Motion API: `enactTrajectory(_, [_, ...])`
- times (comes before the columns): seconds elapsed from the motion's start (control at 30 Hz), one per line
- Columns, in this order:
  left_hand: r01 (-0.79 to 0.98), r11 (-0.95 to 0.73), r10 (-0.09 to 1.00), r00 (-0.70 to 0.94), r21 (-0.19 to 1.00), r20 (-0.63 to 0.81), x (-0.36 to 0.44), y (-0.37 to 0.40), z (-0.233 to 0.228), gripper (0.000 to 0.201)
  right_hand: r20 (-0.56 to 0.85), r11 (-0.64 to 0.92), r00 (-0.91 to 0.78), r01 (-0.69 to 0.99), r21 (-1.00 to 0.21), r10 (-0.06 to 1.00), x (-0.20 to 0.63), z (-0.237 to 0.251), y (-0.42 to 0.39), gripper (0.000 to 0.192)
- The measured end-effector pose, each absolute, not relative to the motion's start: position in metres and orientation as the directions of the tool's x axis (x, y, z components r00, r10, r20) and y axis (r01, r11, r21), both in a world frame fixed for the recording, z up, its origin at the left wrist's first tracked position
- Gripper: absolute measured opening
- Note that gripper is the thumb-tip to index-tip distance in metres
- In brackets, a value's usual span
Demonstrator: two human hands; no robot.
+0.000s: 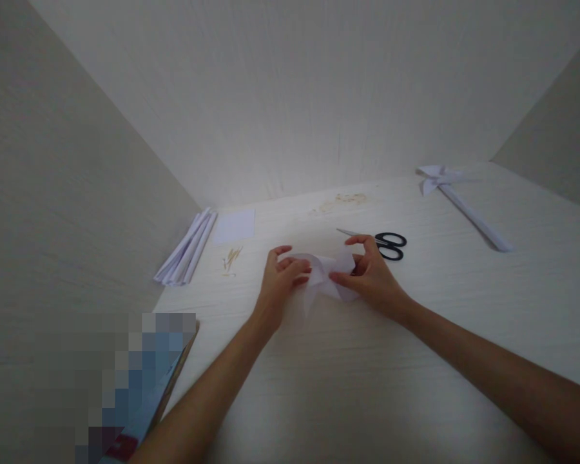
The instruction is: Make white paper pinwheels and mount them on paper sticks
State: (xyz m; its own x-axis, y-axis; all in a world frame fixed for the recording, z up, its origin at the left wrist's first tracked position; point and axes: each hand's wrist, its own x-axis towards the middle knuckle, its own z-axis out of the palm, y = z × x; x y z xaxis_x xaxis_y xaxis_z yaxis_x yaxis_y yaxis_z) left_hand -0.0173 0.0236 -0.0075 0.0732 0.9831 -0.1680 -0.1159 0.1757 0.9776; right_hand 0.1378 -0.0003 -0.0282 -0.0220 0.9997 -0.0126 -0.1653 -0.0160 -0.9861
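Between my two hands is a thin white sheet of paper (325, 283), partly folded and curled, held above the table. My left hand (284, 278) pinches its left side, thumb and fingers closed on the paper. On the right, my right hand (367, 274) grips the paper's other side between thumb and fingers, with the index finger raised and bent. Black-handled scissors (390, 246) lie just behind my right hand, which hides part of them; their blades point left.
Rolled white paper sticks (187, 251) lie at the left wall beside a square white paper (235, 225) and several small wooden sticks (232, 259). More small bits (350, 198) lie at the back. A paper pinwheel on a stick (468, 209) rests at right. A blurred blue packet (149, 386) is at lower left.
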Motion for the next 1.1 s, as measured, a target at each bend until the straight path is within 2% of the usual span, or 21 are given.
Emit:
enactTrajectory(0.1, [-0.060,0.267,0.952,0.169,0.962,-0.254,-0.010,0.016,-0.006,0.054,0.025,0.023,-0.014,-0.144,-0.989,1.000,0.137,-0.031,-0.001,0.058])
enactTrajectory(0.4, [-0.004,0.237,0.968,0.093,0.972,-0.235,-0.004,0.011,-0.007,0.059,0.113,0.109,-0.033,-0.115,-0.987,0.993,0.135,-0.034,-0.002,0.054])
enactTrajectory(0.6, [0.010,0.235,0.971,0.053,0.972,-0.235,-0.004,0.010,-0.009,0.066,0.091,0.087,-0.030,-0.118,-0.989,0.995,0.134,-0.031,-0.002,0.056])
enactTrajectory(1.1, [-0.043,0.269,0.963,0.035,0.962,-0.267,-0.005,0.011,-0.012,0.055,0.022,0.022,0.001,-0.184,-0.983,1.000,0.132,-0.029,0.000,0.058])
